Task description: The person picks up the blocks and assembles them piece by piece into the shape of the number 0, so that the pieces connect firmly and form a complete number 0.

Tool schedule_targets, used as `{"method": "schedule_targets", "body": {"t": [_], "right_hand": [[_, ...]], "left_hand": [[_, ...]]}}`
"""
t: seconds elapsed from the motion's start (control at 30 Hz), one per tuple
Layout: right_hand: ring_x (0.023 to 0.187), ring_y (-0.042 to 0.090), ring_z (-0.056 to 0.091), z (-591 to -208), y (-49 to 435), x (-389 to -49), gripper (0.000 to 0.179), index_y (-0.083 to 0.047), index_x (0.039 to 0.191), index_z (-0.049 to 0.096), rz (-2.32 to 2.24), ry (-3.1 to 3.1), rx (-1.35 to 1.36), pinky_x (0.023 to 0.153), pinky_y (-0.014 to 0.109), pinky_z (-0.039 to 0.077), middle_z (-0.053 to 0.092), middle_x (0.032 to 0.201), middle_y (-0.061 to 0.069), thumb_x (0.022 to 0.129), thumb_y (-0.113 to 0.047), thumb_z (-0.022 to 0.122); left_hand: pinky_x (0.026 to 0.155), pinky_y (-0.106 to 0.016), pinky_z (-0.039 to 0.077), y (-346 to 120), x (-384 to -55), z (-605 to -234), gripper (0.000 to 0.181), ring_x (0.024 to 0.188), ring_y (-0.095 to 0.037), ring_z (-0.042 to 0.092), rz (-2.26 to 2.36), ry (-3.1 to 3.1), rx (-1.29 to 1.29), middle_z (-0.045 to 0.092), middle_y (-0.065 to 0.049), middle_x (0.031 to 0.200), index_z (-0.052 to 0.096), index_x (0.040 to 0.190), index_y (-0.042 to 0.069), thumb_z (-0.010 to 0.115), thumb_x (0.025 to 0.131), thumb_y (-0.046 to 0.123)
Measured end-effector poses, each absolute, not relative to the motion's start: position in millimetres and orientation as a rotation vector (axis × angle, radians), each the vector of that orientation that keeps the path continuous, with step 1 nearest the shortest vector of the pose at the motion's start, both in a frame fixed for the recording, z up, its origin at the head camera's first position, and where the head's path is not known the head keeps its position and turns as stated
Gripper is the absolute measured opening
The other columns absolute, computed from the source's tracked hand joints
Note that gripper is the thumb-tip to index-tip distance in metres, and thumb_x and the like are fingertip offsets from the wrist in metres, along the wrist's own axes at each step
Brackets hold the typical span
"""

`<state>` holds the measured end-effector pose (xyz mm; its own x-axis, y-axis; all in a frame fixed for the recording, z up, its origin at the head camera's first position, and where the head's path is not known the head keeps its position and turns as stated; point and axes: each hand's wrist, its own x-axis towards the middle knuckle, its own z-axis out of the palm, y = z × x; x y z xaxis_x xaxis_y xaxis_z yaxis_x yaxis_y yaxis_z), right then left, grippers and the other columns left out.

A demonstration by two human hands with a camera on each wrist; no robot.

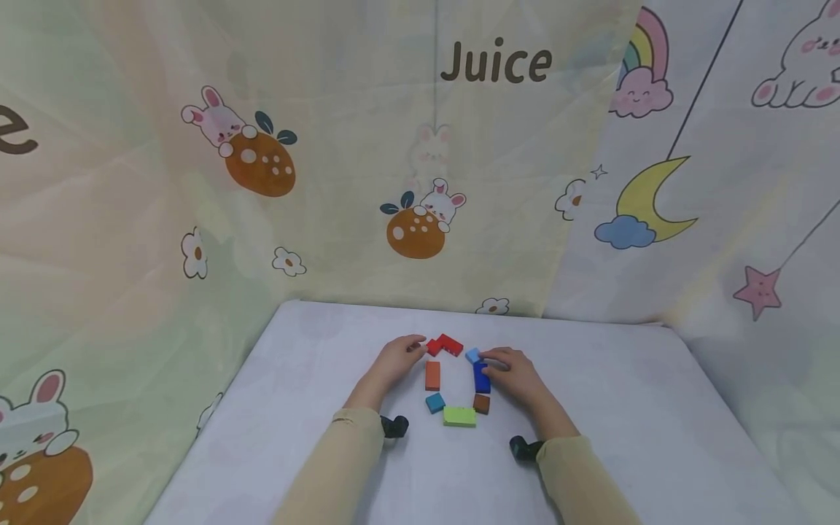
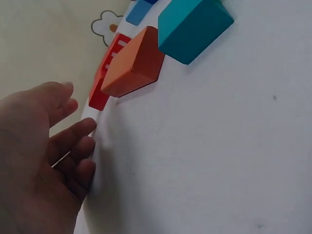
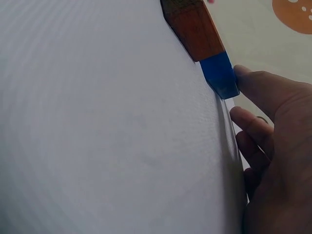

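Several coloured toy blocks form a loose ring on the table. My left hand [image 1: 397, 362] is at the ring's far left, loosely bent fingers beside a small red block [image 1: 433, 348]; a longer red block [image 1: 451, 345] adjoins it. Nearer me on that side lie an orange block [image 1: 432, 376] and a teal block [image 1: 435, 402]. On the right, my right hand [image 1: 518, 375] has its thumb at the dark blue block [image 1: 482, 379] and its index fingertip by the light blue block [image 1: 473, 356]. No block is between the left fingers in the left wrist view.
A lime green block [image 1: 459, 417] lies at the ring's near side, with a brown block [image 1: 482, 404] at its near right corner. All stand on a white-covered table [image 1: 328, 350]. Printed cloth [image 1: 341, 146] hangs behind. Dark wrist devices [image 1: 394, 427] show by both sleeves.
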<state>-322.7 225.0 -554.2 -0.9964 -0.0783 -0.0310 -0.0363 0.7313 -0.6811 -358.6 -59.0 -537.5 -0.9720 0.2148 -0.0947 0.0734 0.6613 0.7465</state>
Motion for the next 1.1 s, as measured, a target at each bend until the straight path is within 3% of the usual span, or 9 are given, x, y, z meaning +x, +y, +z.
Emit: {"method": "schedule_targets", "body": {"t": [0.43,0.6,1.1], "right_hand": [[0.139,0.032,0.040,-558,224,-326,0.034,-0.034,0.127,0.066,-1.148,2.867,-0.094,0.112,0.063,0.033,0.055,0.142,0.003,0.093,-0.038,0.067],[0.140,0.033,0.040,-558,227,-326,0.034,-0.034,0.126,0.066,-1.142,2.871,-0.088,0.111,0.064,0.033,0.055,0.142,0.004,0.093,-0.037,0.067],[0.138,0.032,0.042,-558,225,-326,0.034,-0.034,0.126,0.066,-1.149,2.879,-0.088,0.111,0.063,0.034,0.057,0.140,0.003,0.092,-0.035,0.068]], "left_hand": [[0.099,-0.043,0.052,-46,-384,-536,0.052,0.119,-0.024,0.054,0.975,2.764,0.289,0.059,-0.006,0.129,0.058,0.138,0.025,0.072,0.089,0.037],[0.095,-0.042,0.053,-42,-382,-535,0.051,0.117,-0.023,0.053,0.915,2.800,0.340,0.057,-0.007,0.129,0.060,0.136,0.025,0.072,0.089,0.037],[0.103,-0.045,0.049,-41,-374,-532,0.047,0.121,-0.025,0.053,0.992,2.806,0.317,0.060,-0.006,0.129,0.061,0.133,0.020,0.071,0.090,0.036]]}}
